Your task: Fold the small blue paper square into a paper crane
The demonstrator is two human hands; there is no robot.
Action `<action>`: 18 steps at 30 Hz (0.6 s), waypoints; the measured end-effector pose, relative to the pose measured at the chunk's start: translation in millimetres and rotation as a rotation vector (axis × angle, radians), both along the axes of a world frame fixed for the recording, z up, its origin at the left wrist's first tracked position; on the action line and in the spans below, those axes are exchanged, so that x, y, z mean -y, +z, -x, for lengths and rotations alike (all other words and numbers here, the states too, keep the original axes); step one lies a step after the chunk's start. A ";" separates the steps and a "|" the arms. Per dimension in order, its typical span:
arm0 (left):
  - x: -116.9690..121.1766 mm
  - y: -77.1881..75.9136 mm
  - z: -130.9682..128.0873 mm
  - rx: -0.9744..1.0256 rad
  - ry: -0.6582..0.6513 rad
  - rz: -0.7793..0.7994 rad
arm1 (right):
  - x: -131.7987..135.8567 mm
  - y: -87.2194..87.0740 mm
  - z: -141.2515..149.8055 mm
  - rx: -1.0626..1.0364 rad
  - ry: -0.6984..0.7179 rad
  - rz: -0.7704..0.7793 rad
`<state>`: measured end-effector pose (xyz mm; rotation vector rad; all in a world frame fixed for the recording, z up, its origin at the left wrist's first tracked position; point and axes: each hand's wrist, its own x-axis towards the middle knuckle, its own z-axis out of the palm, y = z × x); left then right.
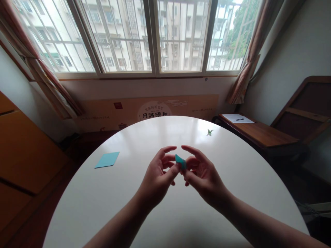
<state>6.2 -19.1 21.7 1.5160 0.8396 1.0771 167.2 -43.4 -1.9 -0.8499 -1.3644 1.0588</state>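
Above the middle of the round white table [181,213], my left hand [157,175] and my right hand [203,174] meet around a small folded piece of teal paper [180,161]. Both hands pinch it between thumb and fingers, left from the left side, right from the right. The index fingers are raised and curved above the paper. Much of the paper is hidden by the fingertips.
A flat light-blue paper square [107,159] lies on the table at the left. A tiny green folded paper figure [209,132] stands near the far right edge. A wooden side desk [258,132] with a sheet and a pen is at the right.
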 end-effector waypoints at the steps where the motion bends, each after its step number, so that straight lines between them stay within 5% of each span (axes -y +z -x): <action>1: 0.8 0.0 -1.0 0.012 -0.002 0.021 | 0.3 -0.5 0.8 0.011 0.004 0.003; 6: 0.1 4.9 -2.1 0.045 0.078 0.038 | 2.3 -0.3 4.1 0.089 -0.026 0.009; 18: -6.6 3.8 1.6 0.081 0.011 0.085 | -1.9 -3.1 0.5 0.042 -0.051 0.019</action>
